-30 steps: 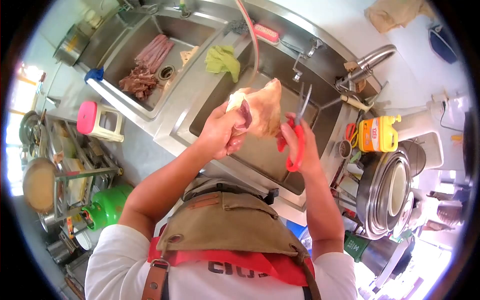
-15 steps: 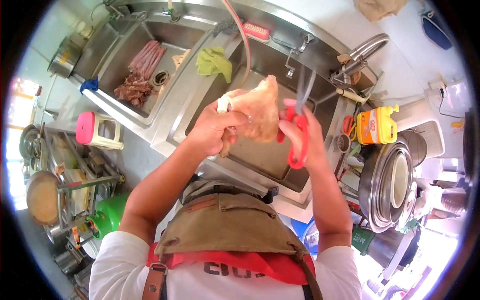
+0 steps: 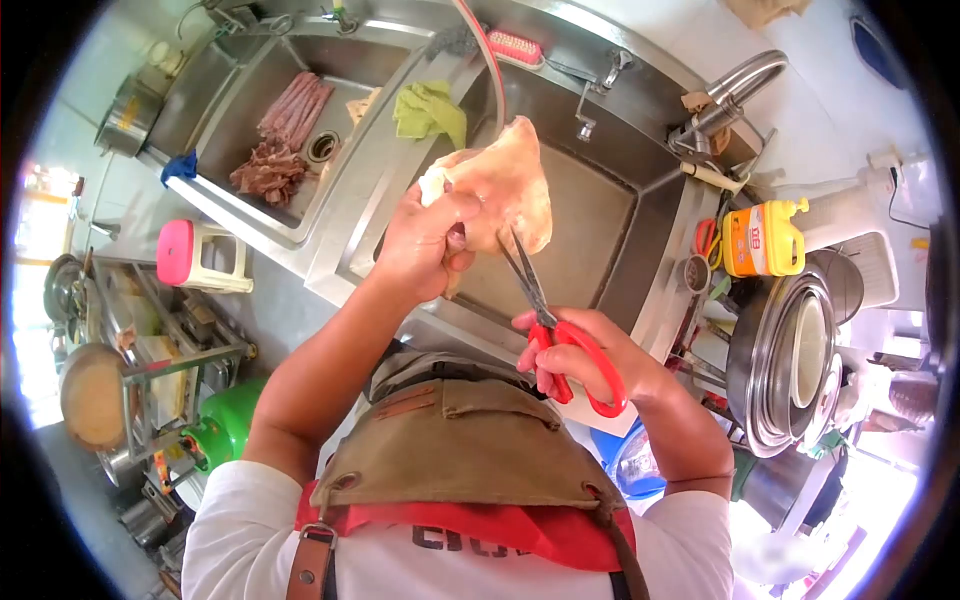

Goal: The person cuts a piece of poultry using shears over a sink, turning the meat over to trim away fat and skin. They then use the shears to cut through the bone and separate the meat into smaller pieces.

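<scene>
The left hand [image 3: 425, 245] is closed around the lower edge of a pale, floppy piece of raw meat [image 3: 500, 185], fingers curled over it and thumb pressing from the near side, holding it up above the right sink basin [image 3: 600, 230]. The meat hangs free of the steel, touching only the hand and the scissor tips.

The right hand [image 3: 585, 365] grips red-handled scissors [image 3: 555, 320], fingers threaded through the loops and folded tight. The blades point up and away toward the meat, slightly parted, their tips reaching its bottom edge just beside the left thumb.

In the left basin [image 3: 250, 90] lie strips and chunks of dark red meat [image 3: 280, 140] around the drain. A green cloth [image 3: 430, 110] drapes over the divider between the basins, and a pink brush [image 3: 515, 45] sits on the back rim. A hose [image 3: 495, 70] runs down toward the held meat. A tap [image 3: 735, 90] curves over the right corner.

Right of the sink stands a yellow jug [image 3: 765, 238] with a red label; its writing is too small to read. Below it are stacked steel bowls [image 3: 790, 360]. On the floor to the left stand a pink stool [image 3: 195, 260] and a green gas cylinder [image 3: 225, 415].

The person wears an olive apron [image 3: 460, 440] with red trim; dark letters on the white shirt are partly hidden and unreadable.
</scene>
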### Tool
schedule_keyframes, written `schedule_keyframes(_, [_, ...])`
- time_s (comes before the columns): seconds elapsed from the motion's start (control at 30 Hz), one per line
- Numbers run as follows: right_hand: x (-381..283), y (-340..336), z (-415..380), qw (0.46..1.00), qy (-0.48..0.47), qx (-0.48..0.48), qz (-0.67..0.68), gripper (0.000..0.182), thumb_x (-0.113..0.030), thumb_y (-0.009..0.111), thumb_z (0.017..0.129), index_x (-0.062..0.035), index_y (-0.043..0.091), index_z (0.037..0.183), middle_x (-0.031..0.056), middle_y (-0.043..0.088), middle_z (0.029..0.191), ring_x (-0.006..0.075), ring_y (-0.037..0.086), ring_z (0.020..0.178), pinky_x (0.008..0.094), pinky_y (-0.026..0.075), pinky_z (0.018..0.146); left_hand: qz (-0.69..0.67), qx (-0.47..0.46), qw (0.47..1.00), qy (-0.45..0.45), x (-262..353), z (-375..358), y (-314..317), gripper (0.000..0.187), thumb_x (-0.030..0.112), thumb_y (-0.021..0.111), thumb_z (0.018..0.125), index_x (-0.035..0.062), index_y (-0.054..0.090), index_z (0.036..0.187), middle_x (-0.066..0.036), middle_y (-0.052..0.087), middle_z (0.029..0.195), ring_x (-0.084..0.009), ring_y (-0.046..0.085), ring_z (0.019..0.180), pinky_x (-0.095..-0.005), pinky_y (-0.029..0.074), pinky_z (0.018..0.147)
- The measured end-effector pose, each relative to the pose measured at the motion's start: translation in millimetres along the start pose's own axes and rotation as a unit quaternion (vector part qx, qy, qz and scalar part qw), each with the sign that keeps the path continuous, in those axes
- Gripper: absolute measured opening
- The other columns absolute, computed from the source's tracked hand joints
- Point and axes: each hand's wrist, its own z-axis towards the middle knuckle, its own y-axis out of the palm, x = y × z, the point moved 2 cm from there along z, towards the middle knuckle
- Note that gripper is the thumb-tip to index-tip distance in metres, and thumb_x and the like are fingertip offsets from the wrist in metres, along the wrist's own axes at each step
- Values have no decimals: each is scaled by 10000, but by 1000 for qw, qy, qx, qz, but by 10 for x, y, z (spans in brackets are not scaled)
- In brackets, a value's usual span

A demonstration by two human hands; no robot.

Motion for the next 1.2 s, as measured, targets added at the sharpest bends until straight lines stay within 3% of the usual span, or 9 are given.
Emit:
schedule_keyframes(0.13, [21,-18,1,1000,-9,11,9,447,-147,554,912,105,474,1273,144,650,941,155,613,696,283,498,582,37,16,999,-18,26,-40,19,613,132,563,767,73,441,1365,-77,566,1215,-191,579,1096,-327,515,873])
schedule_keyframes(0.37, [13,-34,98,999,-31,35,-3,449,-176,557,914,113,481,1249,147,646,883,150,603,666,277,492,569,44,64,995,-59,-114,-83,11,646,109,548,760,86,408,1390,-89,540,1273,-196,559,1136,-325,493,909])
schedule_keyframes(0.47, [1,-65,139,999,-32,43,8,452,-183,556,911,109,485,1248,148,643,862,147,592,646,274,487,561,13,72,997,-39,-156,-72,23,412,82,563,788,79,518,1197,-34,482,866,-123,411,668,-269,324,543])
schedule_keyframes(0.53, [-18,-73,124,999,-31,42,-4,454,-180,555,907,107,485,1251,147,643,863,145,590,646,274,487,556,-10,44,998,-31,-236,-20,-44,402,81,568,788,91,533,1188,-34,470,884,-120,395,690,-268,306,563])
schedule_keyframes(0.63, [11,-112,131,999,-28,37,-22,458,-166,555,900,102,480,1264,140,641,869,141,583,647,271,482,559,-18,20,997,-73,-289,5,-134,505,104,562,770,119,458,1263,-77,489,1218,-181,474,1083,-314,394,888])
schedule_keyframes(0.8, [48,-173,203,998,-52,24,-17,470,-129,567,886,83,471,1294,126,636,896,129,566,664,263,470,592,-45,104,980,-162,-242,-159,72,105,130,577,824,105,507,749,6,456,598,-93,332,381,-252,224,330])
schedule_keyframes(0.9, [74,-118,161,998,-58,34,4,475,-123,573,883,76,471,1302,121,634,910,125,561,674,261,467,608,-92,137,970,-176,-312,-105,-29,198,172,576,826,126,466,669,9,440,586,-102,299,367,-259,204,330])
schedule_keyframes(1.03, [92,-137,141,997,-74,36,11,481,-127,578,884,74,471,1307,118,633,916,124,560,676,261,467,610,-68,39,974,-214,-452,-56,-195,254,222,551,819,164,573,1065,23,534,736,-130,484,498,-267,355,389])
schedule_keyframes(1.2, [15,-168,165,996,-80,39,-5,482,-131,583,886,69,477,1311,117,631,910,121,552,667,258,461,606,-49,28,971,-231,-434,-69,-146,168,185,551,806,148,590,964,14,533,726,-138,483,496,-273,327,360])
